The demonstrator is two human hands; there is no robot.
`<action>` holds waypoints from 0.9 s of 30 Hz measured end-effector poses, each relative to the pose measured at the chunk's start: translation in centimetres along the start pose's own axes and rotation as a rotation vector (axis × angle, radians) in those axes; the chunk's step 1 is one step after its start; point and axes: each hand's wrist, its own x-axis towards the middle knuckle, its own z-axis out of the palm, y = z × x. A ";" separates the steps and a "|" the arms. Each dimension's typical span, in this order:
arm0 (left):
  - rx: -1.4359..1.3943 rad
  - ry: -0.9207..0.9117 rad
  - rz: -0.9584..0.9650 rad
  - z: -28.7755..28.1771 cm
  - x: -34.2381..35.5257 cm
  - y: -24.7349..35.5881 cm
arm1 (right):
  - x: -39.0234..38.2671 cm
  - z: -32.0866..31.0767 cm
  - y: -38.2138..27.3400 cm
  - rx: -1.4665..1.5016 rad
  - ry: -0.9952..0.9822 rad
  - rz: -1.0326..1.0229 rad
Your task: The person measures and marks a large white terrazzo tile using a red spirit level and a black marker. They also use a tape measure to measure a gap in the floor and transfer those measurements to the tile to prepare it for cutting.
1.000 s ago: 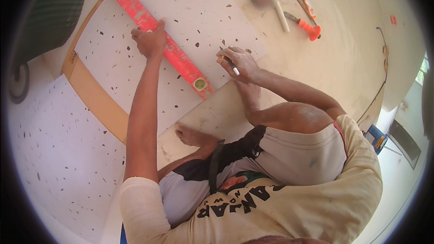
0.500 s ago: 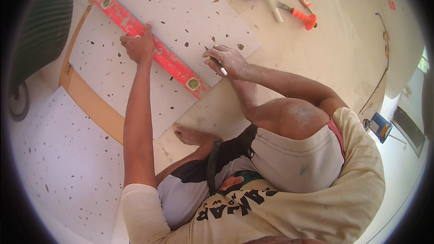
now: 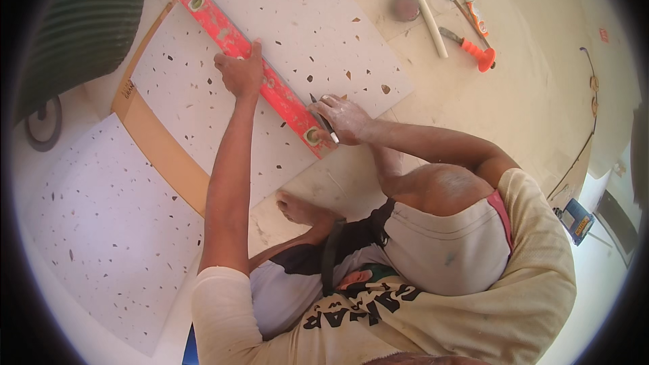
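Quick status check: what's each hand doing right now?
Left hand: closed on the red level, gripping it across its width.
Right hand: closed, holding a dark, white-ended pen at the level's lower end.

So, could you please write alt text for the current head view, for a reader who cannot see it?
A person's left grip rests across a red spirit level on a speckled white slab, while the right grip holds a dark pen near the level's lower end. An orange-handled tool lies at upper right.
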 end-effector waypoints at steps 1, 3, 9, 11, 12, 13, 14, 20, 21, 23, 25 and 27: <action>-0.016 -0.001 -0.005 0.0 -0.1 0.1 | 0.1 0.1 0.1 0.007 -0.011 0.006; -0.043 0.003 -0.009 -0.1 -0.1 0.1 | 0.3 0.1 0.2 0.020 -0.026 0.020; -0.016 0.008 0.017 0.1 0.1 0.0 | 0.4 1.0 0.5 0.066 0.026 0.026; -0.015 0.018 0.025 0.0 -0.1 0.0 | 0.3 0.9 0.4 0.089 0.033 0.024; -0.026 0.022 0.029 0.1 -0.1 -0.1 | 0.3 0.9 0.3 0.091 0.030 0.028; -0.036 0.027 0.032 0.1 -0.1 -0.2 | 0.3 0.9 0.3 0.093 0.027 0.031; -0.047 0.031 0.035 0.1 -0.1 -0.3 | 0.3 0.9 0.2 0.095 0.024 0.035; -0.070 0.027 0.030 0.1 0.2 -0.4 | 0.4 0.7 0.2 0.094 0.012 0.035; -0.074 0.029 0.033 0.1 0.2 -0.4 | 0.4 0.5 0.1 0.092 -0.007 0.043; -0.081 0.033 0.038 0.2 0.3 -0.6 | 0.4 0.2 0.0 0.087 -0.047 0.056; -0.076 0.039 0.045 0.3 0.4 -0.6 | 0.4 0.4 0.1 0.083 -0.048 0.053; -0.073 0.046 0.050 0.3 0.4 -0.7 | 0.5 0.5 0.3 0.080 -0.044 0.048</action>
